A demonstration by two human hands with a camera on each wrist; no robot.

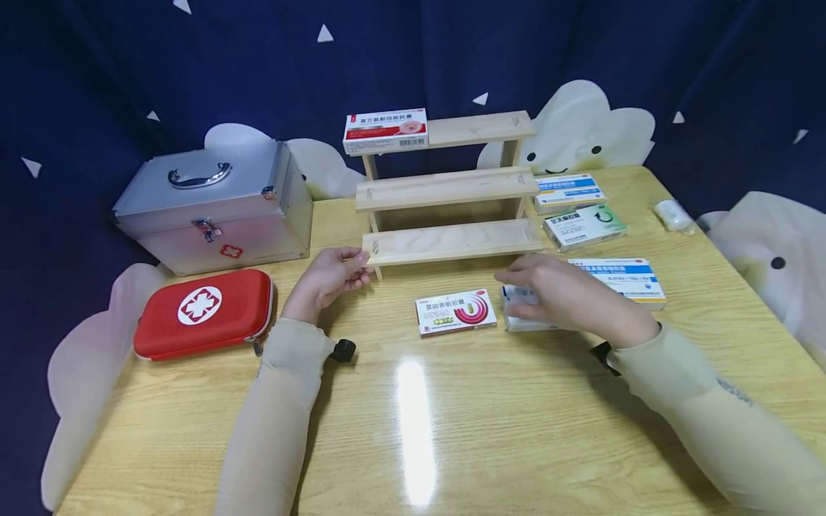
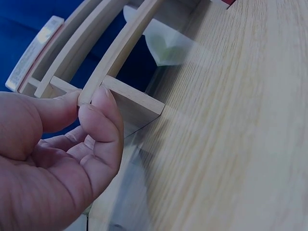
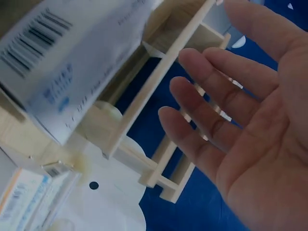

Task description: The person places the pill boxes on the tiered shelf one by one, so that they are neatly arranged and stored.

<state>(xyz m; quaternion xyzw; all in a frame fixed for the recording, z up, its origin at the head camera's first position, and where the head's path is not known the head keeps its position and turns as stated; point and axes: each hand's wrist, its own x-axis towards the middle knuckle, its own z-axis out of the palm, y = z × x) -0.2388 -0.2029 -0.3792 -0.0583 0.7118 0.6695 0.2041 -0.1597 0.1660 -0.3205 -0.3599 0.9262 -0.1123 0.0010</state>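
Obscuring white box (image 1: 518, 295) partly: right hand (image 1: 553, 290) | left hand (image 1: 328, 279) pinching shelf (image 1: 452, 242)

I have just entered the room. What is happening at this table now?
A person is working at a wooden rack with both hands. The left hand pinches the left front corner of the lowest step of the rack. The right hand, its fingers not closed, is over a white box on the table; whether they touch is unclear. A red-and-white box lies on the top step, while a pink-and-white box lies on the table before the rack.
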